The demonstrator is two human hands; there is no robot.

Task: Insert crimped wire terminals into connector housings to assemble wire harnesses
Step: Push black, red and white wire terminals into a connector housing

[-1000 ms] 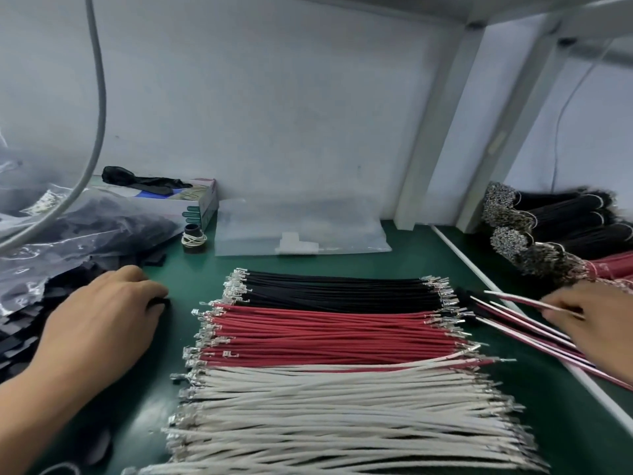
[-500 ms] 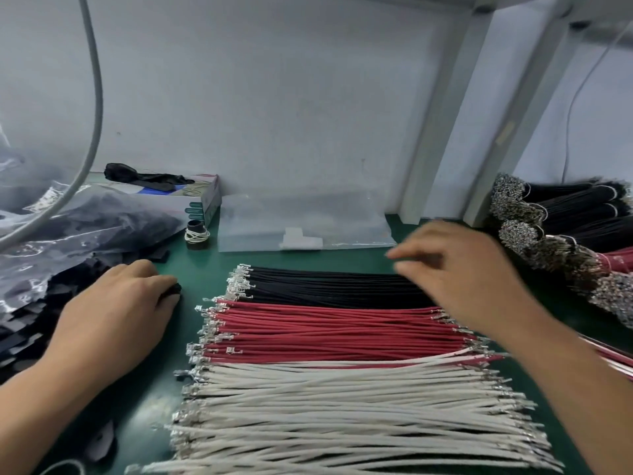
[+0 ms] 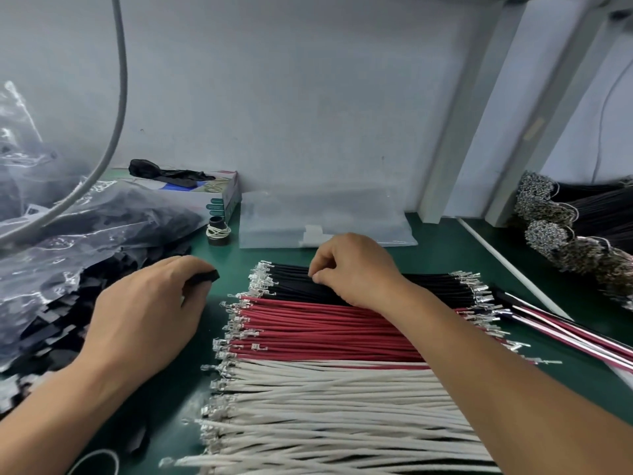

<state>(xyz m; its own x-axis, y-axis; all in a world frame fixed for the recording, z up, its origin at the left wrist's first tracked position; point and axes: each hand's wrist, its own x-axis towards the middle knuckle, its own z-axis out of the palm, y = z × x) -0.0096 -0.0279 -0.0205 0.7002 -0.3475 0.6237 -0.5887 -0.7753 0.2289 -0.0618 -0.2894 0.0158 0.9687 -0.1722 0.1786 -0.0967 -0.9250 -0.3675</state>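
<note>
Right hand (image 3: 356, 269) was down on the black wires (image 3: 431, 286) at the back of the green mat (image 3: 428, 258), fingertips pinching one near its terminal end. Left hand (image 3: 150, 303) pinched a small black connector housing (image 3: 205, 276) just left of the pile. Red wires (image 3: 325, 330) and white wires (image 3: 325, 406) lay in front.

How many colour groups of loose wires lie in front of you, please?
3: black wires farthest, red wires in the middle, white wires nearest.
</note>
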